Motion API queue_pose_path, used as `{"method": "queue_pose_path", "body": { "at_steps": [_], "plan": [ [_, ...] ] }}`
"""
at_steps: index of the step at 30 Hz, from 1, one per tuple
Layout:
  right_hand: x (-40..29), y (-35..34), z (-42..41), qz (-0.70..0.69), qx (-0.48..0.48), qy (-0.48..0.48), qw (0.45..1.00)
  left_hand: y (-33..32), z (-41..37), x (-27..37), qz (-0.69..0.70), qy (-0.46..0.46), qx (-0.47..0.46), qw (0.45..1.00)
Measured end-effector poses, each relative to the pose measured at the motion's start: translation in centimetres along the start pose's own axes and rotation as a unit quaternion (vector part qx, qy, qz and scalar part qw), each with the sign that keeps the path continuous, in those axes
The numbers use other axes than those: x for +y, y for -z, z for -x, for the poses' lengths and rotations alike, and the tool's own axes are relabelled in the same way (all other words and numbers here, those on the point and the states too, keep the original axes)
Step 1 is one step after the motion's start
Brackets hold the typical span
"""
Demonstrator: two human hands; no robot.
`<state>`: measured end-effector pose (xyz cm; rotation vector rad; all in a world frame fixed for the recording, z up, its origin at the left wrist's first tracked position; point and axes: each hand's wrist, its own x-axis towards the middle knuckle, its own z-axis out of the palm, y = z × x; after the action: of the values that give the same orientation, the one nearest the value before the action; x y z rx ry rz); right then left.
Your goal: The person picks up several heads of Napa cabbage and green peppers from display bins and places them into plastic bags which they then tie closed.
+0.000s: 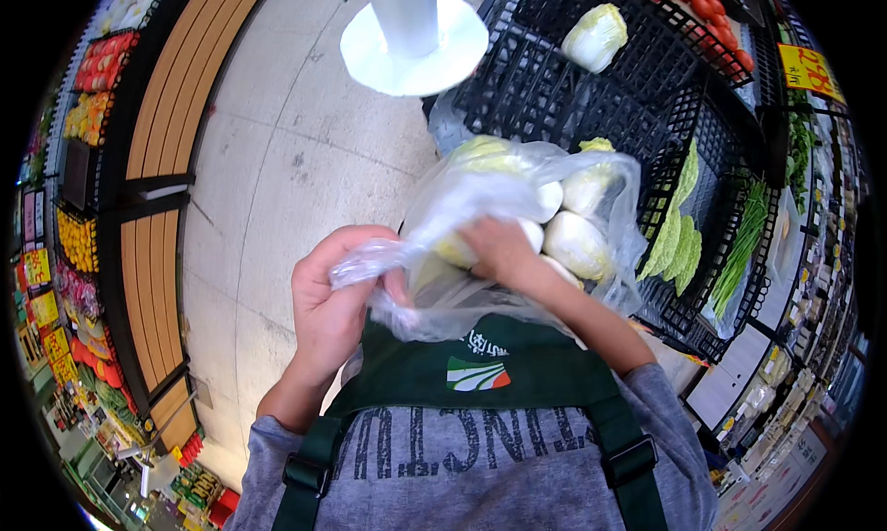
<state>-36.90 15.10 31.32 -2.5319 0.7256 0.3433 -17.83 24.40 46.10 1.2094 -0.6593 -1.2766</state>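
My left hand grips the bunched rim of a large clear plastic bag in front of my apron. Several napa cabbages lie inside it, their white stem ends showing. My right hand reaches into the mouth of the bag, against a cabbage on its near left side. Motion blur and the plastic hide the right fingertips, so whether they hold that cabbage is unclear.
Beyond the bag, a black plastic crate holds one napa cabbage. On the right are loose green leaves, green stalks and tomatoes. A white post base stands ahead. Slatted wooden ledges and produce shelves line the left.
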Motion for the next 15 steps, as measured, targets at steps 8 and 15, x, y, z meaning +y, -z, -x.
{"method": "queue_pose_path", "body": {
  "at_steps": [8, 15],
  "plan": [
    [7.2, 16.8, 3.7, -0.469, 0.073, 0.135, 0.87, -0.6, -1.5, 3.1, 0.163, 0.0, -0.144, 0.976],
    [29.1, 14.0, -7.6, -0.43, 0.408, -0.345, 0.728, -2.1, -5.5, 8.1, -0.108, -0.234, -0.245, 0.935]
  ]
}}
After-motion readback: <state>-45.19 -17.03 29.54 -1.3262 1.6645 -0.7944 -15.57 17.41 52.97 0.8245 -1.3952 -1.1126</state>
